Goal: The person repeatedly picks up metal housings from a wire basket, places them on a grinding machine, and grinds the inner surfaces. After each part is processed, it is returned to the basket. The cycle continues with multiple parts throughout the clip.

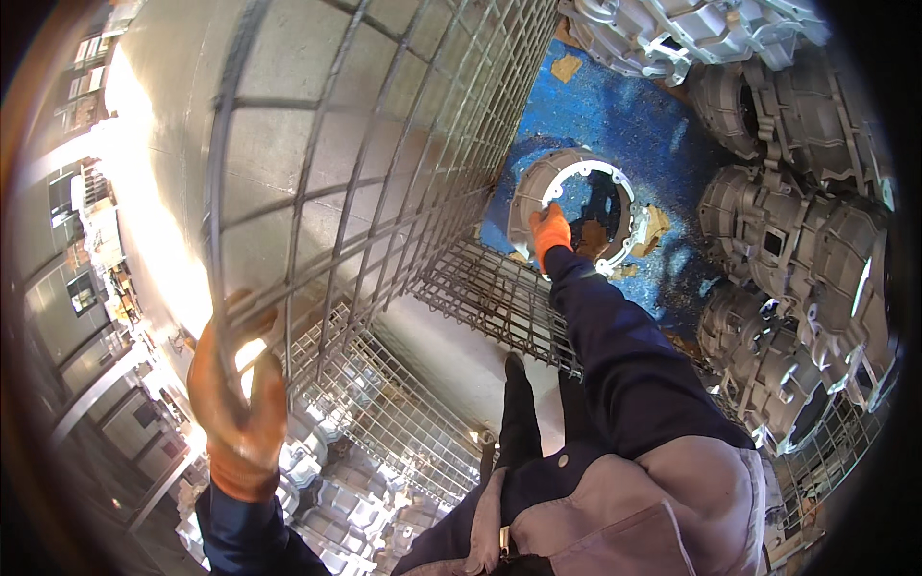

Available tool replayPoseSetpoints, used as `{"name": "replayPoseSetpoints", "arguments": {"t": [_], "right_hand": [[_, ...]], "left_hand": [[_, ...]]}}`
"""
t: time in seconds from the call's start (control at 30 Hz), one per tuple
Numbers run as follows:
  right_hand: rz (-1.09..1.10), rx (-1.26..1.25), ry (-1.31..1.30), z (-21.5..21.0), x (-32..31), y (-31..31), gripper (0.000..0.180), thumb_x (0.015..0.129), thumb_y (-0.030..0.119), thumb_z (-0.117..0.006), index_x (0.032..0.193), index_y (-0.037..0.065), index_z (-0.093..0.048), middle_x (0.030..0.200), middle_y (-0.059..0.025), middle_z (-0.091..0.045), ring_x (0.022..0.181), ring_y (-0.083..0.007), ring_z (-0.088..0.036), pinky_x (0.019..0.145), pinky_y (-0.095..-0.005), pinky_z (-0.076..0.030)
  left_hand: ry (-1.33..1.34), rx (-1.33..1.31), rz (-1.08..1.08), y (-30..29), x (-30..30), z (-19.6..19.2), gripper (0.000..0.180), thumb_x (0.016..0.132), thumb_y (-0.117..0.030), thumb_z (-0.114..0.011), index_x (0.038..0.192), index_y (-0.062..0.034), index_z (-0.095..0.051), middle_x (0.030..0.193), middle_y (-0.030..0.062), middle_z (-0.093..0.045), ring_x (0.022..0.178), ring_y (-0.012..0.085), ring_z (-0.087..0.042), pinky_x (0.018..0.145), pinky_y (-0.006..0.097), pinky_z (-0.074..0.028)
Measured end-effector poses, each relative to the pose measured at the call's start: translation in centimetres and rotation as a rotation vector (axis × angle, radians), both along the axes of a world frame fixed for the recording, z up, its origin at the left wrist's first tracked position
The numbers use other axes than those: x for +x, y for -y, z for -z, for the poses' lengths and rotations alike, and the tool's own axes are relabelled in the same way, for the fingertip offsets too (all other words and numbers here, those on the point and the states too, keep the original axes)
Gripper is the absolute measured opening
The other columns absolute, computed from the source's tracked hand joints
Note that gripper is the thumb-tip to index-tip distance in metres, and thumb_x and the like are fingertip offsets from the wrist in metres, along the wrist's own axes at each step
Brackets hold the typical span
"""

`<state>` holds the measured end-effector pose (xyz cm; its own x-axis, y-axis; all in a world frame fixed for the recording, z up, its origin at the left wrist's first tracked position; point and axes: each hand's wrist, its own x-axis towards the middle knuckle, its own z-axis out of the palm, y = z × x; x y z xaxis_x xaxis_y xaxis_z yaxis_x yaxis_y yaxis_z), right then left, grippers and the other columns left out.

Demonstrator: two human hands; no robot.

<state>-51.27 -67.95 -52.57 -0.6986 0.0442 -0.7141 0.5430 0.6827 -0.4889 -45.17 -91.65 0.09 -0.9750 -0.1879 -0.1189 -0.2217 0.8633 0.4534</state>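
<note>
1. Right hand (549, 230) fingers clenched the ring-shaped cast housing (576, 216) at its seven o'clock rim, down on the blue crate floor (615, 115).
2. Left hand (235, 394) fingers gripped the wire-mesh crate wall (365, 163).
3. With so long a reach, the casting could probably slip and strike the stacked castings (807, 259) at three o'clock.

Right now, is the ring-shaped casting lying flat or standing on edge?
Lying flat: the ring-shaped casting rests on the blue floor, which shows through its opening; the right hand touches its rim.

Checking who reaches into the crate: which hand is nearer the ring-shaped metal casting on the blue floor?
Right. The right hand touches the ring-shaped casting at its rim; the left hand grips the wire mesh crate wall, far from it.
</note>
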Motion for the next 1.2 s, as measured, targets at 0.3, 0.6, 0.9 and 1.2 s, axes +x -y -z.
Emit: {"name": "replayPoseSetpoints", "arguments": {"t": [0.3, 0.6, 0.9, 1.2], "right_hand": [[0.103, -0.415, 0.385, 0.9, 1.4, 3.1, 0.072, 0.09, 0.032, -0.067, 0.145, 0.0, -0.034, 0.134, -0.0298, -0.056, 0.122, -0.0456, -0.056, 0.097, -0.0477, -0.046], [-0.111, -0.203, -0.075, -0.5, 3.6, 1.4, 0.035, 0.091, 0.033, -0.062, 0.109, 0.004, -0.067, 0.097, -0.0193, -0.072, 0.088, -0.0395, -0.068, 0.08, -0.0489, -0.05], [0.034, -0.247, -0.976, -31.2, -18.0, -16.2, 0.016, 0.09, 0.016, -0.063, 0.096, 0.002, -0.068, 0.076, -0.0166, -0.068, 0.07, -0.034, -0.066, 0.064, -0.0398, -0.051], [-0.196, 0.546, -1.422, -51.1, -32.6, -20.6, 0.015, 0.085, 0.013, -0.064, 0.098, 0.009, -0.07, 0.1, -0.0109, -0.07, 0.091, -0.0346, -0.065, 0.083, -0.0438, -0.051]], "left_hand": [[0.188, 0.112, -0.237, -0.4, 1.5, -1.3, 0.065, 0.095, -0.028, -0.059, 0.146, 0.004, -0.035, 0.133, 0.0205, -0.056, 0.118, 0.0273, -0.057, 0.102, 0.039, -0.044], [0.145, 0.08, -0.282, -0.1, 1.9, -0.4, 0.052, 0.092, -0.003, -0.052, 0.142, 0.0072, -0.041, 0.131, 0.019, -0.057, 0.119, 0.0257, -0.057, 0.104, 0.038, -0.043], [-0.141, -0.086, 0.006, 0.7, 1.1, 1.3, 0.053, 0.078, -0.002, -0.065, 0.13, 0.0021, -0.053, 0.104, 0.0162, -0.071, 0.095, 0.0339, -0.067, 0.087, 0.043, -0.051], [-0.141, 0.005, 0.042, 0.4, 0.6, 0.6, 0.05, 0.078, -0.005, -0.068, 0.126, -0.002, -0.055, 0.097, 0.0137, -0.071, 0.089, 0.0333, -0.069, 0.083, 0.044, -0.053]]}}
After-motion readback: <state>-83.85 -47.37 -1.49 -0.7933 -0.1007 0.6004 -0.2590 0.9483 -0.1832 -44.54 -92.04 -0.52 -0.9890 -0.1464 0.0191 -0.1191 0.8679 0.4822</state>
